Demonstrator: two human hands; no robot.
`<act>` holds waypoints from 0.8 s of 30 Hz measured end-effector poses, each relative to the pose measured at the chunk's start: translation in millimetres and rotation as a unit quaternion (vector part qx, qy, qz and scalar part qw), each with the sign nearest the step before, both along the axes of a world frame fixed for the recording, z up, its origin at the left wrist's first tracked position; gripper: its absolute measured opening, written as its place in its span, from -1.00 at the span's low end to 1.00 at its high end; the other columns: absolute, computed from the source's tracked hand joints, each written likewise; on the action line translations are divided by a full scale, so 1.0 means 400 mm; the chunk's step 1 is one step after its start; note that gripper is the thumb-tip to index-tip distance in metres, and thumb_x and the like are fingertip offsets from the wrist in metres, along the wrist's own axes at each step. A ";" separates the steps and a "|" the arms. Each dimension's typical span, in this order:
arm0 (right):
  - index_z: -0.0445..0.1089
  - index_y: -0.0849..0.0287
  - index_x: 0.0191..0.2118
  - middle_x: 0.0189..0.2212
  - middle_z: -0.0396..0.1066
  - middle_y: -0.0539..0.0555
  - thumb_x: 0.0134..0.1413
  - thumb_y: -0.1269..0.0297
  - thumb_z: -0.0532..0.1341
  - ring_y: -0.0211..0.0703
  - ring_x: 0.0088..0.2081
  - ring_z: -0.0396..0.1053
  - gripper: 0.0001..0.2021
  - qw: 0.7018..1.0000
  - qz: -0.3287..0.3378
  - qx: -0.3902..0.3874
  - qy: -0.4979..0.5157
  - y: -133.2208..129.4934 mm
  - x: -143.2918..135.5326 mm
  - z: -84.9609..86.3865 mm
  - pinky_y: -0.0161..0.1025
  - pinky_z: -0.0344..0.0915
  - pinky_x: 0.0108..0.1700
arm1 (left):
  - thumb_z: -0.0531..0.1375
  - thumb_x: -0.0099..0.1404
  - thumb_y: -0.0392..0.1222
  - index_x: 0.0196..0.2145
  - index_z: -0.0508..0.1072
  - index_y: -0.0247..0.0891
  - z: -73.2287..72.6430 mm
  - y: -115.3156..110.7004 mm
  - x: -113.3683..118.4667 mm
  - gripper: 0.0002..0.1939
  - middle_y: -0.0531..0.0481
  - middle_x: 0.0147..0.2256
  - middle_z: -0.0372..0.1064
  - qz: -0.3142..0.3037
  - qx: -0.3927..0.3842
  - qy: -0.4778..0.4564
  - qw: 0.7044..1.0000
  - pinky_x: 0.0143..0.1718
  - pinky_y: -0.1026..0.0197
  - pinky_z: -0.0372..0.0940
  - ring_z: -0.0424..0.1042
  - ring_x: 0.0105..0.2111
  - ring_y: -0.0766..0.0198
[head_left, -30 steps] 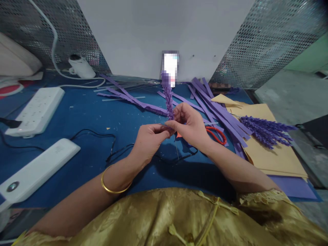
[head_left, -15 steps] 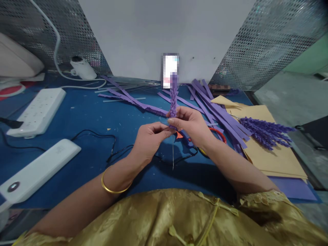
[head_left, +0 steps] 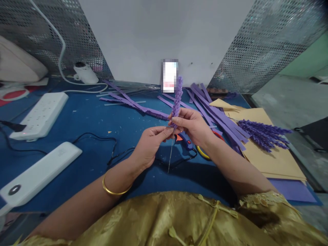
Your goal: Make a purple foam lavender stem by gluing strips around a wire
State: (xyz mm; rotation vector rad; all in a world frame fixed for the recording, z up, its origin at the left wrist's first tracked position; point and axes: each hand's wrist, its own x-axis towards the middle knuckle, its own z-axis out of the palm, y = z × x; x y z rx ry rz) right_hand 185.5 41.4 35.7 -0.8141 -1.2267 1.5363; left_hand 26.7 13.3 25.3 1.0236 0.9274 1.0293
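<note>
The blue counter carries most of the clutter: two white power strips on the left, a fan of loose purple foam strips toward the back right, and a tan paper sheet on which a bundle of finished purple sprigs lies. Under the hands a blue glue gun rests on the counter beside a yellow and red loop that is too hidden to name.

Above all this, held in the air over the counter's middle, is the purple fringed sprig, standing nearly upright with a thin wire stem hanging below it. The right hand has its fingers closed round the sprig's base. The left hand pinches thumb and fingertips together at the top of the wire, just under the foam.

To wind such a strip well, the judgement is that the pinch should stay tight at the base so the coil cannot loosen, while the wire is rolled evenly and the fringe kept pointing upward, each turn overlapping the last.
</note>
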 end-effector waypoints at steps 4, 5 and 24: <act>0.46 0.20 -0.36 -0.46 0.46 -0.03 -0.07 0.18 0.45 -0.34 -0.49 0.36 -0.76 0.999 -0.035 0.020 -0.022 -0.001 -0.001 0.001 -0.34 0.39 -0.42 | 0.24 0.19 -0.16 -0.43 0.66 -0.21 -0.001 0.000 0.001 -0.81 -0.03 -0.43 0.55 0.015 0.013 -0.015 1.000 -0.28 0.25 0.22 0.42 -0.34 0.24; 0.45 0.20 -0.37 -0.47 0.45 -0.04 -0.07 0.18 0.45 -0.34 -0.50 0.36 -0.76 0.998 -0.042 0.023 -0.027 -0.002 -0.002 0.003 -0.35 0.38 -0.42 | 0.24 0.20 -0.15 -0.43 0.66 -0.21 0.000 -0.001 0.002 -0.81 -0.03 -0.43 0.55 0.016 0.013 -0.012 1.000 -0.28 0.24 0.24 0.43 -0.33 0.22; 0.43 0.19 -0.36 -0.46 0.48 -0.02 0.04 0.11 0.38 -0.34 -0.52 0.34 -0.76 1.000 -0.002 0.015 -0.020 -0.015 -0.017 -0.002 -0.33 0.31 -0.47 | 0.38 0.11 -0.14 -0.47 0.66 -0.22 0.005 -0.005 0.001 -0.89 0.01 -0.46 0.54 0.007 0.056 0.063 0.996 -0.21 0.24 0.28 0.44 -0.36 0.24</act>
